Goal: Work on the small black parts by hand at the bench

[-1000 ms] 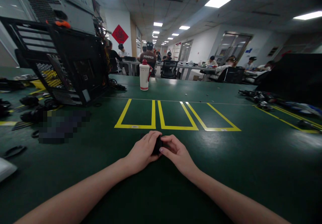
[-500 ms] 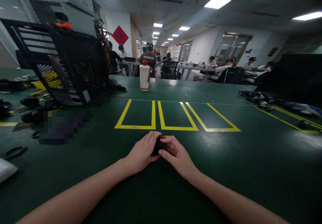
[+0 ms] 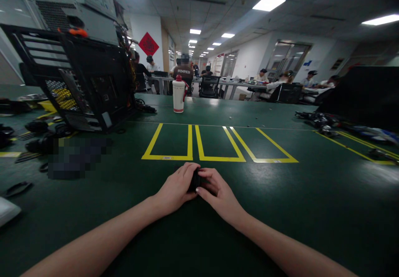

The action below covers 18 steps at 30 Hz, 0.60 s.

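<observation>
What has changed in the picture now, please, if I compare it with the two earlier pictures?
On the right hand, the thumb has moved slightly down and left in the picture. No hold was visibly taken or released: both hands, including the left hand, stay at the small black object. The white bottle and yellow tape outlines stayed as they were.

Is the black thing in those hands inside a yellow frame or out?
Out: the black object is between the left hand and right hand, on the near side of the yellow frames.
</observation>
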### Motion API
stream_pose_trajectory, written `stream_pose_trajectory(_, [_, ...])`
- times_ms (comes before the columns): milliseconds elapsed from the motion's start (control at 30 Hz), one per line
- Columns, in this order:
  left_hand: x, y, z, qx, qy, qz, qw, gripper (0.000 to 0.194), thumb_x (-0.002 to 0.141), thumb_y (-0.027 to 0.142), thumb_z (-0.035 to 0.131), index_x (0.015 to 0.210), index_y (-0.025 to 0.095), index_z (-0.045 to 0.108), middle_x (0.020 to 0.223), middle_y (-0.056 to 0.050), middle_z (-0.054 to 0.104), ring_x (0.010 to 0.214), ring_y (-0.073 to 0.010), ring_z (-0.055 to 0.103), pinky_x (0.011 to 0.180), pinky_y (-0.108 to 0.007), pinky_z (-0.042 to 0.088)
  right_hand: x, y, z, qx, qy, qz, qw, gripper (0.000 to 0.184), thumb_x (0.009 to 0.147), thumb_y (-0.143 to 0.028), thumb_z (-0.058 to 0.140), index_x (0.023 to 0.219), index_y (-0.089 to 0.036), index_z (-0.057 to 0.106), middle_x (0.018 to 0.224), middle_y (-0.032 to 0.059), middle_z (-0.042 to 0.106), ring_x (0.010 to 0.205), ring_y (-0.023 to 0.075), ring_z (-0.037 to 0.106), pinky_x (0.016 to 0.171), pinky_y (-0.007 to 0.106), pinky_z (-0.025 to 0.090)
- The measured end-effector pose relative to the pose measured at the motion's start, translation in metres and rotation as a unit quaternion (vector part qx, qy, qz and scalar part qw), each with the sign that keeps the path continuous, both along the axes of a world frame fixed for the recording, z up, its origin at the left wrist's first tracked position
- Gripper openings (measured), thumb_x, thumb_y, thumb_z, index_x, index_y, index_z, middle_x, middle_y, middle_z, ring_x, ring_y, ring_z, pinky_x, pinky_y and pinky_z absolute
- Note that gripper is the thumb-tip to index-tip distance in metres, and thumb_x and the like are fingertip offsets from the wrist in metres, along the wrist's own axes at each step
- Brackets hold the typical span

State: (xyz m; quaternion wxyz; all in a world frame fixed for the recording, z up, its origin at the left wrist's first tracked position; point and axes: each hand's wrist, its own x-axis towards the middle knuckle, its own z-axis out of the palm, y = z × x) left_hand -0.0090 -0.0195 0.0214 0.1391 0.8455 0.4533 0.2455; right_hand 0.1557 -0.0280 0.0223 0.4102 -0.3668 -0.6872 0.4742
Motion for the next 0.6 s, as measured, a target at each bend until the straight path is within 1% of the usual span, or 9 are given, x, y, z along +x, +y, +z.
stream_pose_trajectory(67, [-0.0002, 0.0000, 0.0001, -0.002, -0.003, -0.003, 1.000, 0.061, 0.068, 0.019, 0.060, 0.118, 0.026, 0.026, 0.120, -0.004, 0.040, 0.109, -0.0217, 0.044, 0.090, -0.040, 0.039, 0.0002, 0.0002, -0.0002, 0.010, -0.003, -0.003, 1.000, 0.023, 0.074, -0.017, 0.053, 0.095, -0.024, 0.050, 0.109, 0.0012, 0.047, 0.105, 0.0164, 0.048, 0.092, 0.034, 0.041])
stream_pose_trajectory(133, [-0.0004, -0.0001, 0.0005, -0.004, -0.007, -0.002, 1.000, 0.059, 0.069, 0.020, 0.059, 0.118, 0.026, 0.026, 0.119, -0.004, 0.040, 0.108, -0.0213, 0.044, 0.089, -0.039, 0.040, 0.0008, 0.0008, 0.0006, 0.004, -0.011, -0.006, 1.000, 0.022, 0.075, -0.017, 0.051, 0.096, -0.024, 0.050, 0.107, 0.0010, 0.048, 0.104, 0.0159, 0.048, 0.091, 0.034, 0.041])
stream_pose_trajectory(300, [-0.0002, -0.0004, 0.0015, -0.008, -0.009, -0.003, 1.000, 0.057, 0.070, 0.022, 0.059, 0.118, 0.026, 0.027, 0.118, -0.004, 0.041, 0.106, -0.0209, 0.045, 0.088, -0.039, 0.041, 0.0019, 0.0016, 0.0033, -0.028, -0.021, -0.011, 0.999, 0.032, 0.076, -0.020, 0.051, 0.107, -0.025, 0.044, 0.110, 0.0025, 0.048, 0.107, 0.0174, 0.047, 0.092, 0.037, 0.040])
stream_pose_trajectory(433, [0.0000, -0.0006, 0.0019, -0.004, -0.010, -0.002, 1.000, 0.061, 0.068, 0.020, 0.061, 0.118, 0.026, 0.026, 0.119, -0.004, 0.040, 0.106, -0.0211, 0.045, 0.088, -0.038, 0.040, 0.0015, 0.0003, 0.0031, -0.015, -0.015, -0.002, 1.000, 0.029, 0.075, -0.018, 0.052, 0.102, -0.023, 0.047, 0.107, 0.0028, 0.049, 0.102, 0.0170, 0.049, 0.090, 0.036, 0.042])
stream_pose_trajectory(500, [0.0000, -0.0008, 0.0025, -0.006, -0.006, -0.003, 1.000, 0.061, 0.068, 0.020, 0.061, 0.118, 0.026, 0.026, 0.119, -0.004, 0.040, 0.107, -0.0212, 0.045, 0.088, -0.038, 0.040, 0.0011, -0.0006, 0.0017, -0.006, -0.004, 0.000, 1.000, 0.027, 0.074, -0.017, 0.053, 0.099, -0.023, 0.047, 0.109, 0.0026, 0.047, 0.104, 0.0170, 0.048, 0.090, 0.036, 0.042])
stream_pose_trajectory(600, [0.0001, -0.0006, 0.0029, -0.011, -0.002, -0.001, 1.000, 0.059, 0.069, 0.020, 0.060, 0.117, 0.025, 0.026, 0.119, -0.004, 0.041, 0.107, -0.0216, 0.045, 0.088, -0.039, 0.040, 0.0008, -0.0010, -0.0007, 0.011, -0.002, -0.003, 1.000, 0.018, 0.074, -0.017, 0.052, 0.091, -0.023, 0.050, 0.112, 0.0022, 0.044, 0.107, 0.0173, 0.046, 0.092, 0.035, 0.041])
